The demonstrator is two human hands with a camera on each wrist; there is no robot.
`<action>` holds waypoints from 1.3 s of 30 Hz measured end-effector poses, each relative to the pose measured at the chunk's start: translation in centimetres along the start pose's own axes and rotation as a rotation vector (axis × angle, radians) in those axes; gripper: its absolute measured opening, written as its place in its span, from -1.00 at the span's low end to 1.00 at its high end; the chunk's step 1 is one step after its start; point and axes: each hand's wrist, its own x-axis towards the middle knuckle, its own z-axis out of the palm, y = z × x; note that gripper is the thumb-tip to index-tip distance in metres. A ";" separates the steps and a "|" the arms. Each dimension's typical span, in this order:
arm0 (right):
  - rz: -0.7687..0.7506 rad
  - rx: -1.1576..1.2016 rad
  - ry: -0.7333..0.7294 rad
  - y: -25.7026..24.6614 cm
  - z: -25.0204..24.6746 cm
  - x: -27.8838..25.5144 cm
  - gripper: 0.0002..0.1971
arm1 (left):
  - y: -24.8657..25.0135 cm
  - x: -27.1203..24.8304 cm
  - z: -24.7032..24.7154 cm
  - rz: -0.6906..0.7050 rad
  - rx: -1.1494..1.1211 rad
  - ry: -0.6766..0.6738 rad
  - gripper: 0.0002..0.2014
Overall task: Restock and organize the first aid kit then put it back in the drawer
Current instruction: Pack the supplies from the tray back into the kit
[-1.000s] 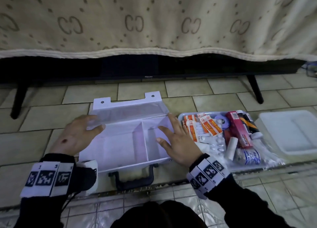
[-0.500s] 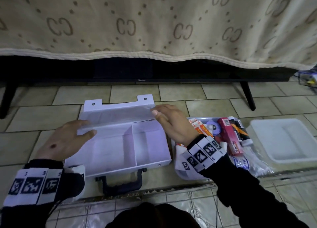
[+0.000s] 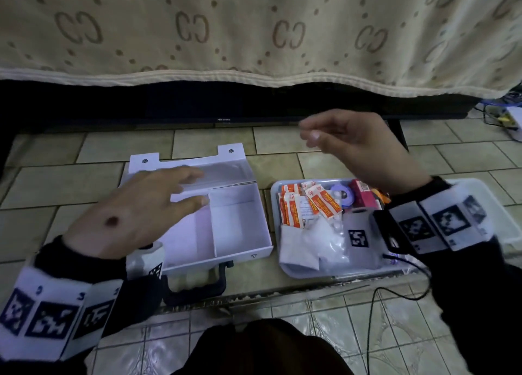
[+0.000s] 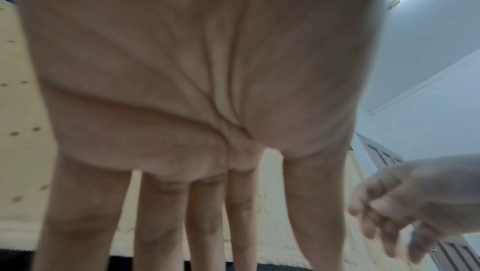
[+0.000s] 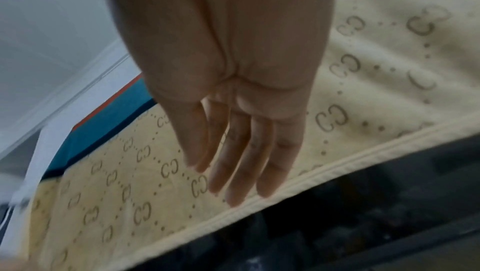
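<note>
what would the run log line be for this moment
kit box open, empty | left hand over it | right hand raised, holds nothing | supplies in tray

Black sleeves (image 3: 480, 284) cover both arms. White wristbands (image 3: 48, 312) printed with black square codes wrap each wrist. A thin black cable (image 3: 375, 312) trails at five o'clock.

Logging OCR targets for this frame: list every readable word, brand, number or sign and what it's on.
"Hisense": bottom bezel of the TV.
"CC": motif repeated across the beige cloth.
Orange plaster sachets: print too blurred to read.
Pink box: unreadable.
Wristband markers: coded squares, small digits blurred.
</note>
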 end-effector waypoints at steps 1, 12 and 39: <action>0.036 -0.122 -0.063 0.2 -0.7 -0.6 -0.79 | 0.3 0.2 0.0 0.010 0.016 0.015 -0.62; 0.498 -0.701 -0.436 11.6 3.1 -5.2 -0.43 | -1.8 4.7 5.4 -0.189 0.078 -0.211 -0.52; 0.361 -0.730 -0.481 2.9 15.3 4.2 -0.73 | -4.0 3.8 8.0 -0.187 -0.342 -0.154 -0.24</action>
